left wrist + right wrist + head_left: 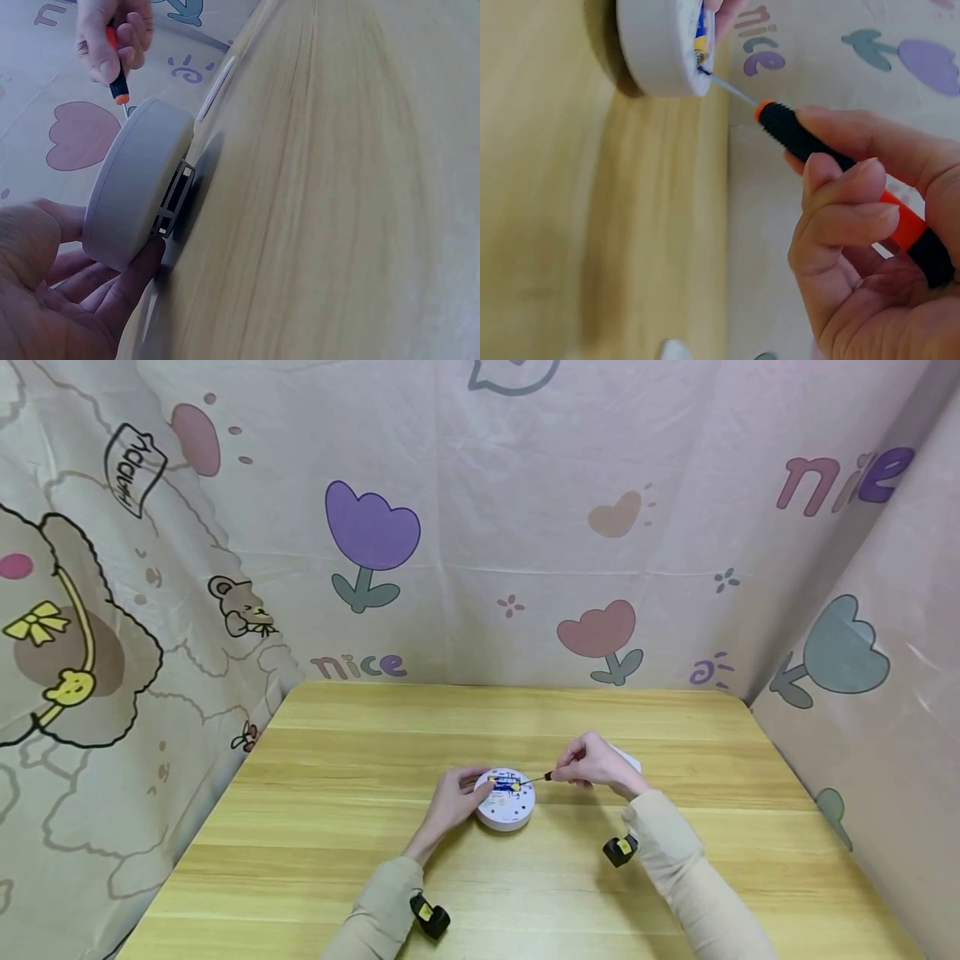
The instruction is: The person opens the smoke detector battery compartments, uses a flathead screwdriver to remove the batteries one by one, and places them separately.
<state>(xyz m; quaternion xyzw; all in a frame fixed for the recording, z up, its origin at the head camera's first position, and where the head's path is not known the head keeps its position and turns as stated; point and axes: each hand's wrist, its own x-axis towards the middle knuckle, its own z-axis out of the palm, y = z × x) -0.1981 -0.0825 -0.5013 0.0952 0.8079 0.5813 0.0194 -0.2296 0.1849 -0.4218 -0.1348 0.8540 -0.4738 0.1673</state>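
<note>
1. Two hands share this job on the wooden tabletop (pixel 360 860), a little nearer its front edge than its far edge and about midway between its left and right edges; the round white device (pixel 506 807) sits there, battery side up.
2. My left hand (pixel 452 800) cups the device's left rim, fingers curled round it; I judge a firm brace matters, so the casing cannot skid.
3. My right hand (pixel 596 763) pinches the screwdriver (pixel 832 157) between thumb and curled fingers, wrist raised, shaft slanting down and to the left.
4. Its tip meets the blue-and-yellow battery (pixel 507 782); gentle levering at the end seems wisest.
</note>
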